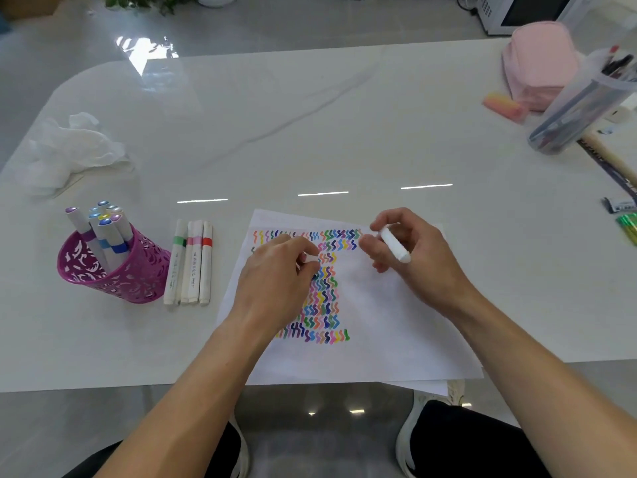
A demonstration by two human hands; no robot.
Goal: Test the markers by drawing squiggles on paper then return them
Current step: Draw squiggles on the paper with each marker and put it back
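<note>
A white sheet of paper (pixel 372 315) lies at the table's near edge, filled with rows of coloured squiggles (pixel 324 298). My right hand (pixel 413 260) grips a white marker (pixel 394 243) above the paper's upper right part, its tip hidden by my fingers. My left hand (pixel 275 288) rests on the paper and pinches a small white piece (pixel 310 258), probably the marker's cap. A purple perforated holder (pixel 113 267) at the left holds several markers (pixel 103 232). A few capped markers (pixel 191 263) lie side by side between the holder and the paper.
A crumpled white tissue (pixel 69 150) lies at the far left. At the far right stand a pink pouch (pixel 541 63), a pink eraser-like block (pixel 505 106) and a clear jar of pens (pixel 582 108). Green pens (pixel 629 229) lie at the right edge.
</note>
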